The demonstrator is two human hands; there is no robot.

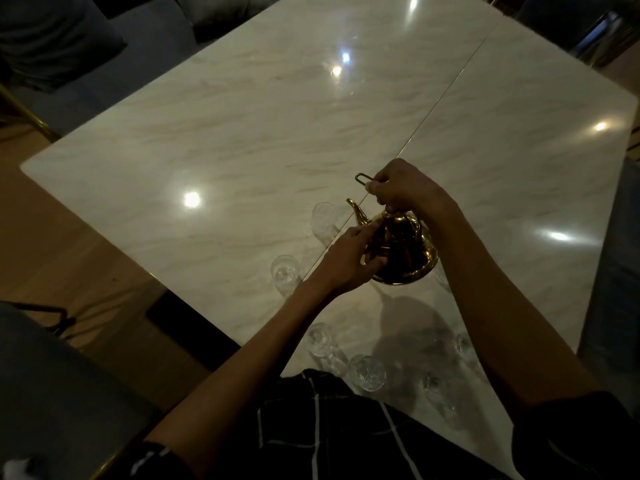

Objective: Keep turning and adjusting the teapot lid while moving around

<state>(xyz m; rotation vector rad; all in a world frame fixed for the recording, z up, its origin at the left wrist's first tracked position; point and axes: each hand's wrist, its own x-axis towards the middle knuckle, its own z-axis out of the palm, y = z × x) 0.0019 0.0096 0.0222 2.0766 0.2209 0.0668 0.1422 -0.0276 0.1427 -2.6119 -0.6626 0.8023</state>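
Observation:
A shiny gold teapot (412, 256) stands on the white marble table (242, 140), its curved spout (356, 211) pointing up and left. My right hand (403, 187) grips the thin wire handle (362, 177) above the pot's top. My left hand (349, 259) holds the pot's left side, fingers curled against its body below the spout. Several clear glasses stand around the pot: one (323, 216) beyond my left hand, one (285, 271) to its left, others (367, 372) near the table's front edge.
A seam (450, 84) runs diagonally across the table top. Dark upholstered chairs (52, 39) stand at the far left and back. A grey seat (45, 393) is at the lower left over a wooden floor (69, 258). Ceiling lights glare off the marble.

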